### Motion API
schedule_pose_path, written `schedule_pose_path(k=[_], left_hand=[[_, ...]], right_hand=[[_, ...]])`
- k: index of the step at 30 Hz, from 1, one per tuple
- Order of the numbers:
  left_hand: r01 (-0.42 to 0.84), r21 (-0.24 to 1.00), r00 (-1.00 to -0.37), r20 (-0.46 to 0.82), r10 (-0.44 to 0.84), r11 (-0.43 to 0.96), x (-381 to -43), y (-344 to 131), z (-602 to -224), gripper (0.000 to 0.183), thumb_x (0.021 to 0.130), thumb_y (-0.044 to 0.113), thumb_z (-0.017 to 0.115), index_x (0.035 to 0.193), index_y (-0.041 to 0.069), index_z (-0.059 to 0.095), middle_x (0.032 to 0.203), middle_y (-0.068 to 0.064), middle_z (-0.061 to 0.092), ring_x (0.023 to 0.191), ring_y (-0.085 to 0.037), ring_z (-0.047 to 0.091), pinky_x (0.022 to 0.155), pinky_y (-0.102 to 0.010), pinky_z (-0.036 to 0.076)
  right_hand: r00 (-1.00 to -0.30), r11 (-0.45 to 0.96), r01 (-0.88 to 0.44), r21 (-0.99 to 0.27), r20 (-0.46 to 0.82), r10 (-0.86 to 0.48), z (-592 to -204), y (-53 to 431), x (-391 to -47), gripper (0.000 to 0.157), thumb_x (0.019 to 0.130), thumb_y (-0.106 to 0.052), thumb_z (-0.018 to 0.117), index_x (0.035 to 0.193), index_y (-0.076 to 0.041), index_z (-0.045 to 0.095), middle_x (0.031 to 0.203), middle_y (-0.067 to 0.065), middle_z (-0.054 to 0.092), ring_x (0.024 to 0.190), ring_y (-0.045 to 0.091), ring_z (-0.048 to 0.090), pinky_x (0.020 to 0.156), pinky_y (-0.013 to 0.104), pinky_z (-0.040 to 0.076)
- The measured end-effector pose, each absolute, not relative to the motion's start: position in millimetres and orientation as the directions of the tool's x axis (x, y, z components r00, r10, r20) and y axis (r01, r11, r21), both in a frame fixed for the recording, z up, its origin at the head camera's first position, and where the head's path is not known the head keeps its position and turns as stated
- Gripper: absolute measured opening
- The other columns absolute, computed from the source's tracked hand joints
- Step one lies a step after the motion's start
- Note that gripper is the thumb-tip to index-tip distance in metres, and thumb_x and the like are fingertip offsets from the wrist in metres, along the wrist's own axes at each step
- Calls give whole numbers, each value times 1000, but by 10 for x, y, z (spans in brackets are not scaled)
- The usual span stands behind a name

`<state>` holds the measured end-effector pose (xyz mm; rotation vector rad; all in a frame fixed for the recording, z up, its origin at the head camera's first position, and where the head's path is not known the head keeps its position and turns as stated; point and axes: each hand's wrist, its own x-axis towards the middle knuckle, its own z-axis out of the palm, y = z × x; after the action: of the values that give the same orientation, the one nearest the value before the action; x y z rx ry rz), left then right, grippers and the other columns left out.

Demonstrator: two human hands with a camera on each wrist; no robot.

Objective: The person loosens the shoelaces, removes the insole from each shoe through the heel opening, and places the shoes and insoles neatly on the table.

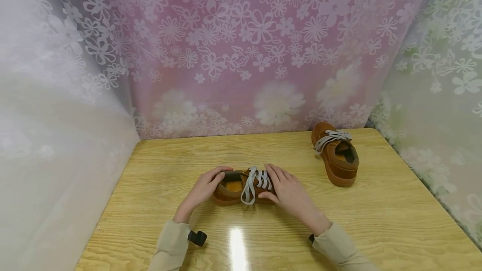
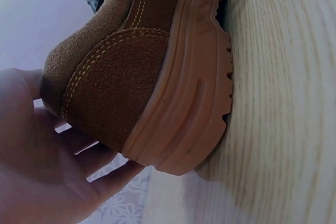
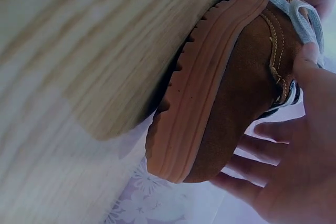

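A brown suede shoe [image 1: 225, 199] with grey laces [image 1: 248, 187] lies on its sole on the table, its toe toward the right. My left hand [image 1: 203, 184] holds it at the heel; in the left wrist view the fingers curve behind the heel [image 2: 110, 85]. Around the toe end my right hand [image 1: 293, 193] grips the shoe. The right wrist view has the thumb by the laces and the fingers along the far side of the toe [image 3: 226, 129]. The laces are tied in a bow, one loop hanging down the near side.
A matching brown shoe [image 1: 333, 158] stands at the back right, toe toward the rear. The wooden table [image 1: 169, 154] ends at a pink flowered cloth [image 1: 241, 53] behind. Pale cloths hang at the left [image 1: 64, 137] and right [image 1: 440, 108].
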<state>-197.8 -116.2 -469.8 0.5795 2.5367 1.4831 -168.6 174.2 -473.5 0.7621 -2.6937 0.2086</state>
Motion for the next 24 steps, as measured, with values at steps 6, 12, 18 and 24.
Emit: schedule_pose_path(k=[6, 12, 18, 24], left_hand=[[264, 850, -916, 73, 393, 457, -1980, -1161, -4705, 34, 111, 23, 43, 141, 22, 60, 143, -5, 59, 92, -23, 62, 84, -42, 47], [265, 834, -919, 65, 390, 484, -1971, -1155, -4695, 34, 111, 24, 43, 141, 22, 59, 113, -8, 67, 54, -12, 28, 65, -34, 37], [258, 806, -926, 49, 375, 532, -1953, -1138, -4660, 34, 111, 22, 43, 140, 22, 60, 66, -3, 44, 50, -12, 27, 60, -34, 36], [323, 765, -936, 174, 304, 557, -1934, -1028, -4567, 33, 109, 27, 50, 136, 14, 64, 127, -5, 67, 112, -26, 65, 95, -49, 52]], right_hand=[[-760, 795, -604, -56, 340, -553, -4761, 1690, -1770, 88, 95, -59, 56, 156, 0, 34, 156, 22, 41, 141, 40, 43, 112, 52, 41], [-811, 806, -570, -155, 265, -522, -4765, 1656, -1770, 85, 97, -58, 55, 159, -6, 30, 157, 19, 41, 144, 40, 39, 113, 58, 35], [-835, 821, -541, -184, 233, -498, -4737, 1639, -1754, 83, 98, -59, 55, 160, -10, 31, 155, 17, 44, 138, 39, 47, 112, 57, 38], [-826, 819, -551, -163, 246, -507, -4736, 1632, -1752, 82, 97, -57, 58, 158, -7, 34, 152, 18, 47, 135, 37, 51, 110, 57, 40]])
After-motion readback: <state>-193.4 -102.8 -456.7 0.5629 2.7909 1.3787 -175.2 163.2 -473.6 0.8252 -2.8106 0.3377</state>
